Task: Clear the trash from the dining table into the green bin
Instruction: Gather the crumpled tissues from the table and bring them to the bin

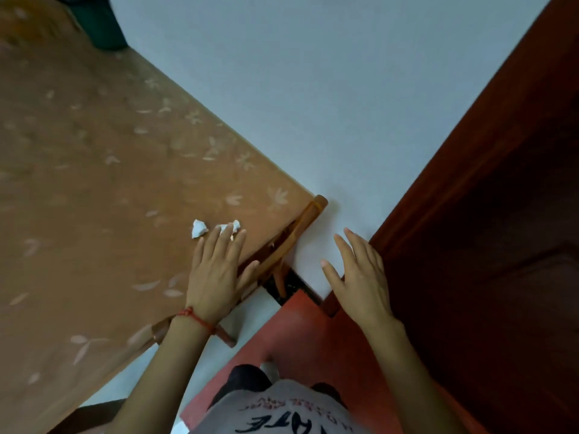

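Paper scraps [199,228] lie at left hand's [216,270] fingertips; both grips open, empty.

Home dining room, clothed table [94,183], wooden door [501,214]

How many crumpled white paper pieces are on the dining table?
2: one crumpled paper piece lies free beside the left hand; the second paper piece sits at its fingertips, partly hidden. More may be hidden.

Two paper scraps [216,229] on table [94,183]; bin [100,23], seemingly, behind its far corner.
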A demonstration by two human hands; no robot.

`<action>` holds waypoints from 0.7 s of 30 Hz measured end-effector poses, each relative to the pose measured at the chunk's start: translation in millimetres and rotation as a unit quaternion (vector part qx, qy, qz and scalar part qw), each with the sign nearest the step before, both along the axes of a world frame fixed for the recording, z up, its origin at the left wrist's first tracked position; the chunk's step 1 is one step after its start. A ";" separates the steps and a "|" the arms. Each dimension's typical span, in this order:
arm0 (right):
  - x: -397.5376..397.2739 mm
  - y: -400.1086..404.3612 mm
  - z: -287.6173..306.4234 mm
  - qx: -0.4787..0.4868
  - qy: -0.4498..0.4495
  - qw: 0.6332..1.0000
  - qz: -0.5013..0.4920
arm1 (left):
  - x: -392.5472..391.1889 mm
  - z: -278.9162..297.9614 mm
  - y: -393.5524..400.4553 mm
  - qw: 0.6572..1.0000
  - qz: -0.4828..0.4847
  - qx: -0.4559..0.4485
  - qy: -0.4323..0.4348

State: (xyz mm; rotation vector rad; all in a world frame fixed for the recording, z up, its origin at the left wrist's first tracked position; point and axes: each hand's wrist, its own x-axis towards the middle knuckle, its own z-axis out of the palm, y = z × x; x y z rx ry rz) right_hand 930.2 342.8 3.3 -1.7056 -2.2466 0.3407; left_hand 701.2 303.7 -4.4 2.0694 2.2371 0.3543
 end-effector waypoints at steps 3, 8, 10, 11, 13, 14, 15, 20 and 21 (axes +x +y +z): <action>-27.9 15.4 0.8 0.004 0.001 0.999 0.044 | -21.4 0.5 -2.2 0.999 0.042 -0.012 0.006; -68.0 36.5 -1.3 -0.014 0.007 0.992 0.123 | -49.6 -1.3 -7.5 0.994 0.112 -0.019 0.008; -81.5 46.4 -2.9 -0.009 0.002 0.989 0.150 | -58.6 -2.9 -8.7 0.991 0.135 -0.025 0.006; -86.2 51.0 -4.0 -0.006 0.003 0.987 0.161 | -61.9 -3.9 -8.9 0.989 0.143 -0.029 0.004; -101.3 65.7 -6.9 -0.019 0.005 0.980 0.196 | -70.5 -8.3 -8.1 0.984 0.173 -0.036 -0.006; -106.4 72.1 -8.5 -0.021 0.006 0.978 0.208 | -72.6 -9.8 -6.9 0.982 0.183 -0.038 -0.008; -112.8 79.4 -10.1 -0.022 0.006 0.975 0.220 | -74.7 -11.8 -5.2 0.980 0.195 -0.039 -0.008; -139.1 117.1 -17.2 -0.044 0.020 0.957 0.287 | -80.8 -19.1 12.6 0.966 0.253 -0.043 0.000; -143.1 125.5 -18.3 -0.053 0.026 0.953 0.297 | -81.3 -20.9 17.9 0.965 0.261 -0.042 0.002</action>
